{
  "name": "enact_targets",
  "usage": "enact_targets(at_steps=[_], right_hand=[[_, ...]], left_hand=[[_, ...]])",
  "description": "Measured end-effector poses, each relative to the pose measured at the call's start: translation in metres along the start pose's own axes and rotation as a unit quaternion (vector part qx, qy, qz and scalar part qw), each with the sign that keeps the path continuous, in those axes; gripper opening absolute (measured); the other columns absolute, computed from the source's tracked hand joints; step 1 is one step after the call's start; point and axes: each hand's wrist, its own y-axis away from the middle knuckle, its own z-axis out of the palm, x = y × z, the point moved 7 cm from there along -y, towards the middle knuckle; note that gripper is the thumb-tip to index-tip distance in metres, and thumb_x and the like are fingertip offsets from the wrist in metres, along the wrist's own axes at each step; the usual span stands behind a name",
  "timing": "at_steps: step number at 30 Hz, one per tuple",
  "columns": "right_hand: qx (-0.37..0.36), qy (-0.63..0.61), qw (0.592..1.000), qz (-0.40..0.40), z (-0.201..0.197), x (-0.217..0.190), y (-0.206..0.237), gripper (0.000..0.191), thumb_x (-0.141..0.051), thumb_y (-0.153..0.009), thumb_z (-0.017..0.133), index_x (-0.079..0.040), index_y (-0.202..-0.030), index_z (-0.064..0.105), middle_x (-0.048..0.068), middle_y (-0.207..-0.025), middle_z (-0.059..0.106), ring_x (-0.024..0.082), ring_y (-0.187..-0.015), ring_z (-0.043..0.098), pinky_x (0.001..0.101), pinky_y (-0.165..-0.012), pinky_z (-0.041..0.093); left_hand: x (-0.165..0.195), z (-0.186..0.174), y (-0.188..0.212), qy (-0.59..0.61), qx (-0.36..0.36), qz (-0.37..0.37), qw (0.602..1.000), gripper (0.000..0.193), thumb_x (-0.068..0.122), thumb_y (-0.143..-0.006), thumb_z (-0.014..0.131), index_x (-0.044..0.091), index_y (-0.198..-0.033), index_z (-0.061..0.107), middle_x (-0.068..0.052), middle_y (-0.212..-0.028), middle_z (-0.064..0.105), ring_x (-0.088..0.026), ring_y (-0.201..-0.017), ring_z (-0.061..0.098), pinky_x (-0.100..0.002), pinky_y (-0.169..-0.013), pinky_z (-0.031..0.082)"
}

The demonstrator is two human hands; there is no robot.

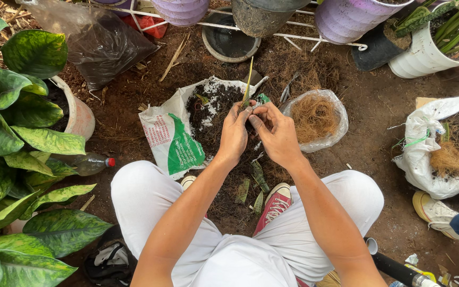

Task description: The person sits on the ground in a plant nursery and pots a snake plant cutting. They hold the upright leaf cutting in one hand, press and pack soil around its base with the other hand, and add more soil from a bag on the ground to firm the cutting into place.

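slender yellow-green plant cutting (pixel 248 85) stands almost upright, pinched at its base by the fingertips of both hands above a white and green plastic sack of dark soil (pixel 179 141). left hand (pixel 233 134) and right hand (pixel 276 135) touch each other, fingers pressed together around the stem. just right lies a clear plastic bag of brown coconut fibre (pixel 315 118). cut leaf pieces (pixel 256 183) lie on the ground by a red sneaker (pixel 275 204).
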Motion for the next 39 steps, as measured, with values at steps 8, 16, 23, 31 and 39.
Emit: enact_targets(at_steps=[8, 16, 23, 31, 39], right_hand=[[-0.017, -0.047, 0.999, 0.016, 0.0, 0.012, -0.004, 0.016, -0.01, -0.101, 0.062, -0.001, -0.114, 0.062, -0.001, -0.094, 0.064, 0.004, -0.079, 0.057, 0.0228, -0.067, 0.051], [0.009, -0.116, 0.993, 0.002, -0.006, 0.024, -0.007, 0.028, -0.008, -0.098, 0.07, -0.002, -0.119, 0.053, 0.0, -0.085, 0.057, 0.005, -0.071, 0.053, 0.0228, -0.061, 0.046], [0.001, -0.047, 0.998, -0.035, -0.002, 0.007, -0.005, 0.032, -0.003, -0.098, 0.073, 0.0, -0.126, 0.058, 0.002, -0.1, 0.06, 0.004, -0.081, 0.052, 0.0206, -0.068, 0.045], [0.036, -0.046, 0.997, -0.048, -0.008, -0.003, -0.001, 0.031, 0.004, -0.092, 0.066, 0.002, -0.121, 0.056, 0.004, -0.106, 0.065, 0.004, -0.081, 0.06, 0.0204, -0.067, 0.049], [0.04, -0.028, 0.998, -0.029, -0.007, 0.015, -0.002, 0.023, 0.001, -0.097, 0.065, 0.004, -0.12, 0.064, 0.001, -0.097, 0.064, 0.003, -0.081, 0.055, 0.0224, -0.068, 0.049]], left_hand=[[0.008, 0.006, 0.002, -0.03, -0.013, 0.023, 0.999, 0.032, 0.019, -0.105, 0.051, 0.0, -0.129, 0.058, -0.011, -0.116, 0.065, -0.017, -0.111, 0.059, -0.031, -0.101, 0.045], [0.013, 0.007, 0.005, -0.053, -0.011, 0.055, 0.997, 0.034, 0.019, -0.104, 0.053, -0.002, -0.13, 0.058, -0.01, -0.119, 0.064, -0.016, -0.113, 0.058, -0.031, -0.103, 0.045], [0.007, -0.001, 0.001, -0.027, 0.014, 0.044, 0.999, 0.035, 0.022, -0.108, 0.05, 0.001, -0.135, 0.056, -0.008, -0.12, 0.063, -0.012, -0.106, 0.055, -0.029, -0.097, 0.045], [0.012, 0.008, 0.006, 0.02, -0.031, 0.027, 0.999, 0.04, 0.018, -0.105, 0.061, -0.001, -0.139, 0.053, -0.007, -0.101, 0.057, -0.013, -0.089, 0.051, -0.031, -0.075, 0.043], [0.012, 0.003, 0.004, -0.015, -0.003, 0.068, 0.998, 0.032, 0.021, -0.107, 0.057, 0.002, -0.133, 0.057, -0.002, -0.103, 0.061, -0.006, -0.088, 0.055, -0.024, -0.07, 0.048]])
